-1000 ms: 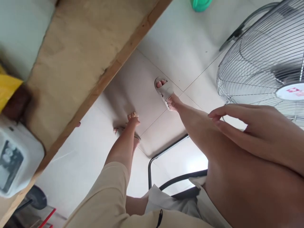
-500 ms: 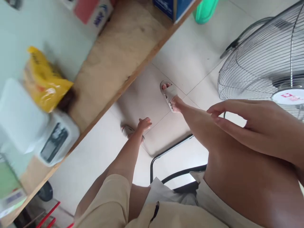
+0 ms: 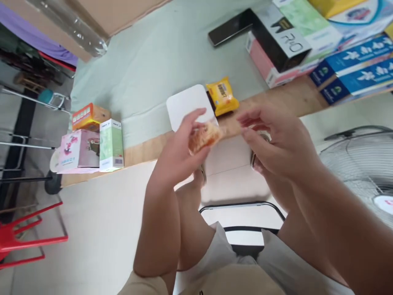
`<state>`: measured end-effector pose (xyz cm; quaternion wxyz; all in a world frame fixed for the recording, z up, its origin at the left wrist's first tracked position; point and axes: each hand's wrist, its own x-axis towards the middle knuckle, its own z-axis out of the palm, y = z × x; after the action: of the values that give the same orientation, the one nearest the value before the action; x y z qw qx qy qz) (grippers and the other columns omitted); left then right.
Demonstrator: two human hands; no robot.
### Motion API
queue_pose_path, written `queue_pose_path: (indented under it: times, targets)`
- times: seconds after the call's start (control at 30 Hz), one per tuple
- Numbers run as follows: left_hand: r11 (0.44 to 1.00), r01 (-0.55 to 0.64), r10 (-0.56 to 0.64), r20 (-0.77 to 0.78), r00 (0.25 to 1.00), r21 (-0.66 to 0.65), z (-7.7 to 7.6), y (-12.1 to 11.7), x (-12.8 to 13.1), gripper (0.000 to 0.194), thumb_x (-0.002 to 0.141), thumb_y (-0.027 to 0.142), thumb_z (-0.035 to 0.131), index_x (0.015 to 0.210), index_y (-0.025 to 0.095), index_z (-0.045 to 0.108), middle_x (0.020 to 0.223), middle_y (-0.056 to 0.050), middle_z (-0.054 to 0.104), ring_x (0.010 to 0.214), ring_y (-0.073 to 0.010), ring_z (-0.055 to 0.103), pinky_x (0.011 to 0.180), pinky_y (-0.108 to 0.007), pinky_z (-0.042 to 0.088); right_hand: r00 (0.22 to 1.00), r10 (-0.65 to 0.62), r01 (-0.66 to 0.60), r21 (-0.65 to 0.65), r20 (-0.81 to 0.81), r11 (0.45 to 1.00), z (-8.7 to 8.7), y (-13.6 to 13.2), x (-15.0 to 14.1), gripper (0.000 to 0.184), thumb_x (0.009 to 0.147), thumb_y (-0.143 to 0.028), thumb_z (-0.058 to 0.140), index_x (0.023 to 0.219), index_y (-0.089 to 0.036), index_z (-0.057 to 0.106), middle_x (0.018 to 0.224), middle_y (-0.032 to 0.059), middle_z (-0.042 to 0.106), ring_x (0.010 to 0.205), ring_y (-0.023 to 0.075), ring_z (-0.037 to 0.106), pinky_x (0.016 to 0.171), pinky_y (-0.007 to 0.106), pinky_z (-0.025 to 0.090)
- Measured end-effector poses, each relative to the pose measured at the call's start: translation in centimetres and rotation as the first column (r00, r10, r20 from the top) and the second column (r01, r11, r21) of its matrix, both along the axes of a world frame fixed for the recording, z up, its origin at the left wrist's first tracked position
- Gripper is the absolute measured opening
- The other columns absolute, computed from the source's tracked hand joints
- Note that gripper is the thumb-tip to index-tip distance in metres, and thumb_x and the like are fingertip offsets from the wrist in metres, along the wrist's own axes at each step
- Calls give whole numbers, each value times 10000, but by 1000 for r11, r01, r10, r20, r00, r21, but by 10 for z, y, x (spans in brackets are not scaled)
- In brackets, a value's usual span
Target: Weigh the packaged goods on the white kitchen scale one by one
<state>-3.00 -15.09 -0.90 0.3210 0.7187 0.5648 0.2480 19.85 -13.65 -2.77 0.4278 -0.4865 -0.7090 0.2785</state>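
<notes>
Now my view has swung up from the floor to the bench point(image 3: 141, 149), and I take the white plate point(image 3: 187, 102) as my landmark. A moment ago my left hand point(image 3: 172, 159) hung low by the foot; it has come up to the near side of the plate, overlapping its near edge in my view. It is closed around a browned, clear-wrapped piece point(image 3: 204, 137), thumb below and fingers above. My right hand point(image 3: 276, 137) has moved in from above the thigh to the right of the plate, on its near side, so both hands now face each other with the piece between them. Its fingers are curled, tips close to the thumb; I can't tell whether they pinch a bit of clear wrap or nothing.

The yellow packet point(image 3: 222, 96) lies just right of the plate. Beyond it, far and to the right, are the phone point(image 3: 231, 28) and the black box point(image 3: 284, 39). Well left of the plate stand the orange box point(image 3: 90, 116), the pink box point(image 3: 78, 149) and the green-and-white carton point(image 3: 111, 145).
</notes>
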Motion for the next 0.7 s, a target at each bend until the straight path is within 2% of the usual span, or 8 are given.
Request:
queue_pose_path:
  times: [0.07,0.13,0.2,0.33,0.43,0.53,0.63,0.7]
  targets:
    - [982,-144,140,42,989,121,-15,17,-20,629,848,150,631,1453,289,533,1365,-71,704,1234,-228,700,1056,-373,583,998,-69,69,102,4,992,-10,16,-19,117,904,-220,605,979,-238,693,976,45,793,908,207,750,792,378,616]
    - [965,-187,185,25,982,186,-31,34,-34,661,824,119,607,1461,272,521,1386,-74,712,1279,-243,692,1106,-407,562,989,-146,138,202,22,970,-17,32,-31,119,903,-176,603,969,-240,679,959,39,788,931,213,750,834,392,616]
    - [960,-189,199,-31,979,209,-39,48,-42,665,811,101,591,1453,266,533,1396,-68,721,1297,-255,690,1158,-448,523,982,-184,166,254,49,953,-20,49,-37,128,916,-164,597,970,-256,668,941,30,777,919,217,744,835,401,607]
    - [965,-168,200,-151,968,200,-36,68,-43,662,808,76,567,1437,284,570,1398,-46,731,1288,-257,691,1273,-530,372,973,-137,86,256,186,963,-16,80,-43,162,923,-166,604,993,-299,663,946,29,760,899,238,732,779,406,572]
    - [987,-98,122,-195,973,127,-30,80,-38,658,844,84,547,1466,297,561,1380,-27,736,1315,-245,675,1319,-552,275,963,-103,18,321,249,947,-17,100,-50,149,905,-163,605,971,-288,651,896,40,750,850,249,718,746,412,555]
    - [994,-50,69,-195,978,97,-26,89,-38,635,877,144,583,1487,319,542,1433,-21,706,1385,-264,630,1342,-586,219,956,-66,-49,377,285,925,-23,114,-60,148,885,-161,614,979,-269,647,923,47,764,874,261,726,795,433,557]
    - [972,-133,156,-110,982,192,-28,86,-47,601,866,260,682,1456,268,566,1548,-80,623,1469,-308,556,1320,-562,309,932,-26,-107,346,360,932,-25,119,-67,152,913,-188,609,1035,-267,653,1061,58,788,1002,272,747,887,449,540]
    - [942,-223,243,-49,969,252,-31,79,-56,514,869,299,698,1373,224,628,1467,-113,661,1402,-304,600,1237,-503,444,906,14,-156,304,423,940,-23,115,-69,190,930,-226,606,1110,-268,653,1203,76,784,1144,294,736,958,461,518]
